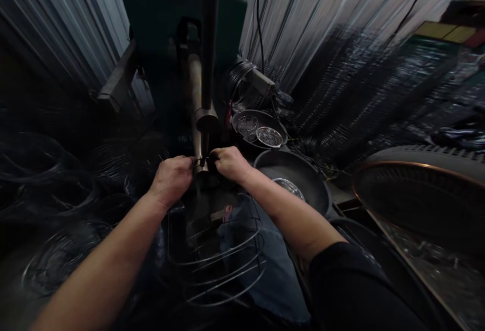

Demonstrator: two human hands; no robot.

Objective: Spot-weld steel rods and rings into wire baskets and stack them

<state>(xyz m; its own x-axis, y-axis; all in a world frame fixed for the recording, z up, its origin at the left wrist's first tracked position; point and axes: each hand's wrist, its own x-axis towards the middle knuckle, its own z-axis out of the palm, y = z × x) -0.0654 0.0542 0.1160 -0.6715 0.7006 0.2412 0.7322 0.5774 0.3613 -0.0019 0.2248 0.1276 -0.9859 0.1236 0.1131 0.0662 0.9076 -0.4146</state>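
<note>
Wire frame (206,305) is showing nearest me, its curved bars spreading over a jeans leg (278,270), below the hands. Beyond it, my left hand (174,177) and right hand (231,163) are closing their fingertips on a thin dark wire (200,158), one at each side of the lower tip of a pale pipe (196,83); a dark post (209,43) is standing just above that spot. Whether this wire is joining the frame, I cannot tell. Doing this well, I judge, is calling for an even, light pinch from both sides, with the wire lying level and the fingertips staying clear of where the metal parts are meeting. Too much pull from one hand would be risking a skewed wire.

Just beyond my right forearm, a larger pan (288,164) is holding a shiny round piece (290,188), partly hidden by the arm. Farther back, a smaller pan (261,119) is carrying a shiny disc (269,136) beside a round wire piece (246,125). Behind that pan, loops of wire (238,81) are lying against a pale block (263,83).
</note>
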